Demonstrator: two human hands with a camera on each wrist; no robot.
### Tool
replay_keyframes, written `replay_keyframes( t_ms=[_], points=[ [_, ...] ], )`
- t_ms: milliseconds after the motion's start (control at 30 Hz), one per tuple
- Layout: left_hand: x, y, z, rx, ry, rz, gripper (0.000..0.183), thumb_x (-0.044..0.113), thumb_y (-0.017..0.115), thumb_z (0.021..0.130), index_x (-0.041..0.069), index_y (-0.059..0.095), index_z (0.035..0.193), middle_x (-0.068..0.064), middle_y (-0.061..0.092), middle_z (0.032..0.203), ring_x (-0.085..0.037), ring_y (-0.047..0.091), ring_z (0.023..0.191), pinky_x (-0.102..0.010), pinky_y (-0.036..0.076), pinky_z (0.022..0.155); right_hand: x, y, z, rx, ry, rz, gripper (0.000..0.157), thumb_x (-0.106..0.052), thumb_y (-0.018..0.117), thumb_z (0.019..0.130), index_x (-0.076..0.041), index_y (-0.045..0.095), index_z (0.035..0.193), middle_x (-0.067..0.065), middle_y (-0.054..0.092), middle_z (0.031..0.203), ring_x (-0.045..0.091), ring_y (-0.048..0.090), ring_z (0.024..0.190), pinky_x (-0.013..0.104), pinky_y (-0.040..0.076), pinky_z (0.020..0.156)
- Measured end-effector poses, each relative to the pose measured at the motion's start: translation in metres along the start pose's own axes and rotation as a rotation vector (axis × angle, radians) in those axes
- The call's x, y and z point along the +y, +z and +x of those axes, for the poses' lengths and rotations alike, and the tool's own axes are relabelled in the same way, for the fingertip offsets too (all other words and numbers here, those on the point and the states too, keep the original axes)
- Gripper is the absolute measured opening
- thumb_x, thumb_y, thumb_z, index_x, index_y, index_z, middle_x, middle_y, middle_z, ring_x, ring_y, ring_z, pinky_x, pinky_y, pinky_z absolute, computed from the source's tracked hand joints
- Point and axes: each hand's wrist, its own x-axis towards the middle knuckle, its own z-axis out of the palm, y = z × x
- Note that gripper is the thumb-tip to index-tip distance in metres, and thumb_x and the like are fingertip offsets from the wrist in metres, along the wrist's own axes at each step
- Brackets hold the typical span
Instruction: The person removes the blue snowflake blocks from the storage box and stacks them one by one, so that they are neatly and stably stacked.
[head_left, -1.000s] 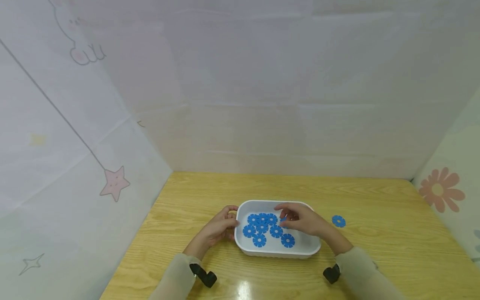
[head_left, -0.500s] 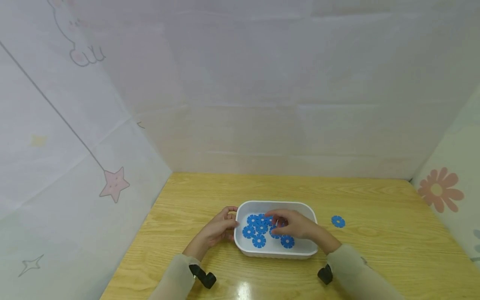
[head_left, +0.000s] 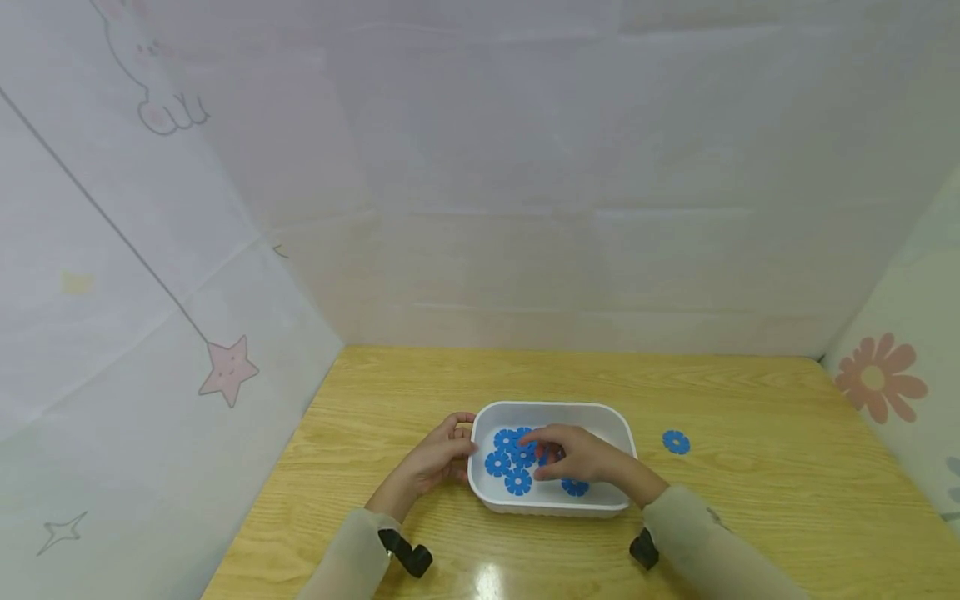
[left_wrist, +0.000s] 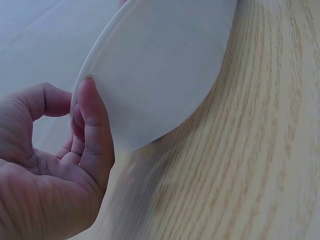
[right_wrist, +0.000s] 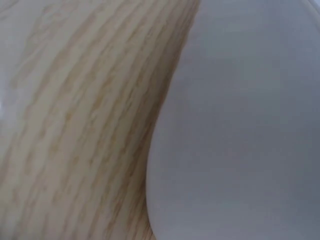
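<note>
A white plastic tub stands on the wooden table, with several blue notched interlocking discs lying flat inside, mostly at its left. My left hand grips the tub's left end. The left wrist view has its fingers on both sides of the rim. Inside the tub, my right hand is over the discs, thumb and forefinger apart, hiding some of them. Only the tub's outer wall and the table show in the right wrist view; the hand is out of that frame.
One more blue disc lies on the wooden table to the right of the tub. Pale printed cloth rises behind the table and on both sides.
My right hand has moved left within the tub, from the right-hand discs to over the middle ones. My left hand has stayed at the tub's left end.
</note>
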Motion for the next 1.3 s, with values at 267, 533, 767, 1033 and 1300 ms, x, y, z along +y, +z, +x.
replay_keyframes(
  t_ms=[267,533,767,1033,1300],
  points=[
    [0.001,0.001,-0.001,-0.004,0.002,0.002,0.065,0.004,0.061,0.087,0.005,0.032,0.145,-0.007,0.057,0.098,-0.018,0.063,0.080,-0.028,0.056,0.058,0.001,0.007,0.005,-0.024,-0.020,-0.033,0.050,-0.023,0.080,0.088,-0.012,0.064,0.134,0.002,0.065,0.100,0.008,0.056,0.081,0.024,0.049,0.074],
    [-0.001,0.001,0.000,-0.001,-0.005,-0.002,0.064,0.004,0.060,0.088,0.005,0.032,0.145,-0.013,0.059,0.106,-0.019,0.064,0.081,-0.028,0.056,0.058,-0.002,0.011,0.008,-0.062,-0.003,-0.073,0.046,-0.023,0.080,0.087,-0.015,0.068,0.131,0.001,0.064,0.098,0.007,0.053,0.077,0.024,0.047,0.071],
    [-0.001,0.001,0.001,0.003,-0.001,-0.009,0.063,0.003,0.060,0.088,0.006,0.033,0.145,-0.016,0.059,0.110,-0.020,0.063,0.082,-0.028,0.056,0.058,-0.003,0.015,0.009,-0.069,-0.003,-0.132,0.045,-0.024,0.081,0.086,-0.018,0.070,0.129,-0.004,0.062,0.094,0.005,0.050,0.077,0.023,0.045,0.072],
    [0.000,0.001,0.000,-0.017,0.001,-0.009,0.064,0.003,0.060,0.089,0.005,0.031,0.146,-0.015,0.059,0.109,-0.020,0.063,0.084,-0.029,0.056,0.059,-0.004,0.020,0.013,-0.059,0.020,-0.208,0.044,-0.027,0.083,0.083,-0.022,0.072,0.125,-0.008,0.059,0.092,0.009,0.051,0.084,0.026,0.043,0.076],
    [0.000,0.001,0.000,-0.012,0.000,-0.008,0.064,0.004,0.060,0.089,0.006,0.031,0.146,-0.015,0.058,0.110,-0.019,0.064,0.084,-0.028,0.056,0.059,-0.006,0.024,0.015,-0.048,0.044,-0.264,0.046,-0.031,0.085,0.081,-0.024,0.072,0.125,-0.011,0.059,0.092,0.008,0.052,0.085,0.027,0.044,0.078]
  ],
)
